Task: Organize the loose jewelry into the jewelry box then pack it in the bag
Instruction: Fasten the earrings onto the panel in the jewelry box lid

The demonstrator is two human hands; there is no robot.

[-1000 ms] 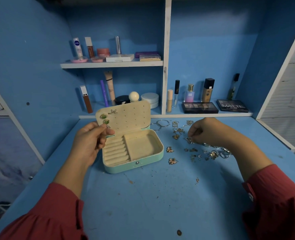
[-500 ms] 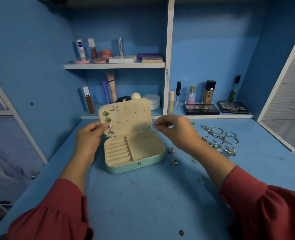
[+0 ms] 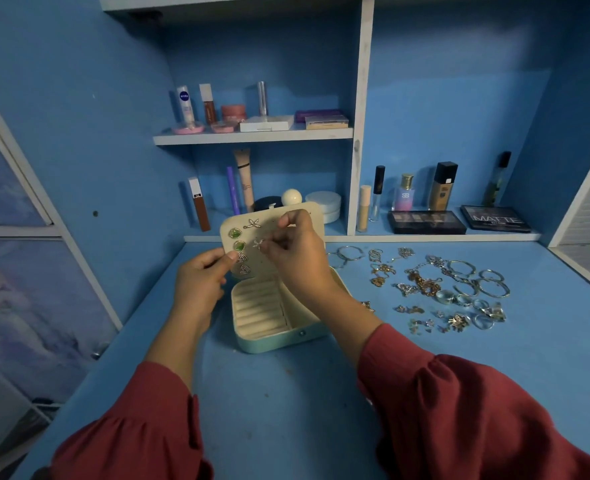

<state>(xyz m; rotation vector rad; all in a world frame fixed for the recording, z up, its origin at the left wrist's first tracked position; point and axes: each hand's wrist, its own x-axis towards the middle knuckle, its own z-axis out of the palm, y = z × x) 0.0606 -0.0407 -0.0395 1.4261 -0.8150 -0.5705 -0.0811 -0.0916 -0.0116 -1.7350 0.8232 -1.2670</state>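
Observation:
A mint-green jewelry box (image 3: 279, 341) stands open on the blue table, its cream lid (image 3: 233, 224) upright and studded with several earrings. My left hand (image 3: 202, 282) grips the lid's left edge. My right hand (image 3: 295, 254) pinches a small star-shaped earring (image 3: 258, 243) against the lid's perforated panel. The ring rolls (image 3: 257, 308) in the box's left compartment hold nothing; my right wrist hides the right compartment. Loose jewelry (image 3: 435, 289) lies scattered on the table to the right: bangles, rings, chains and earrings. No bag is in view.
Shelves behind the box carry cosmetics: tubes, bottles, round tubs (image 3: 324, 205) and two eyeshadow palettes (image 3: 425, 222). A white divider (image 3: 357, 133) splits the shelving. A single earring (image 3: 368, 305) lies close beside the box's right wall.
My right hand picked an earring from the pile, carried it left and now holds it at the lid. The left hand stays on the lid's left edge.

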